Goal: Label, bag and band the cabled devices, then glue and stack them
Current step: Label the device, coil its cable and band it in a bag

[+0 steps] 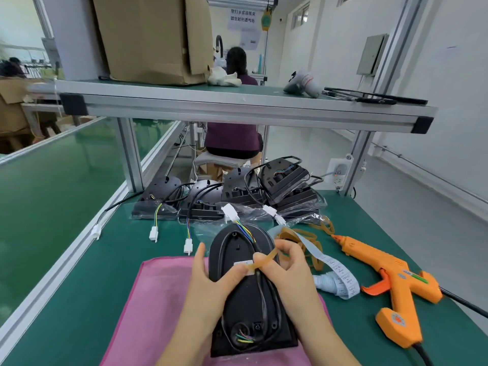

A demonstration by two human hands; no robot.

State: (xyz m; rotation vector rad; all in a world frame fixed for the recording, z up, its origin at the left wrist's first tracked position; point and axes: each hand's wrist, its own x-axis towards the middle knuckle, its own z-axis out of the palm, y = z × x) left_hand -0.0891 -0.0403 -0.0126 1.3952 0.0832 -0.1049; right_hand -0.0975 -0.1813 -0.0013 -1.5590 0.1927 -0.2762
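Device, smooth black, clamped by left grip; right grip pinches rubber band.

A cardboard box and white rag sit on the upper shelf, a pink cloth on the green bench.

Device on cloth (glue gun right)

- One view only, worn on the head; wide-angle, edges bowed
- Faces forward and down along the green bench
- Close above left hand and right hand; overhead shelf farther ahead
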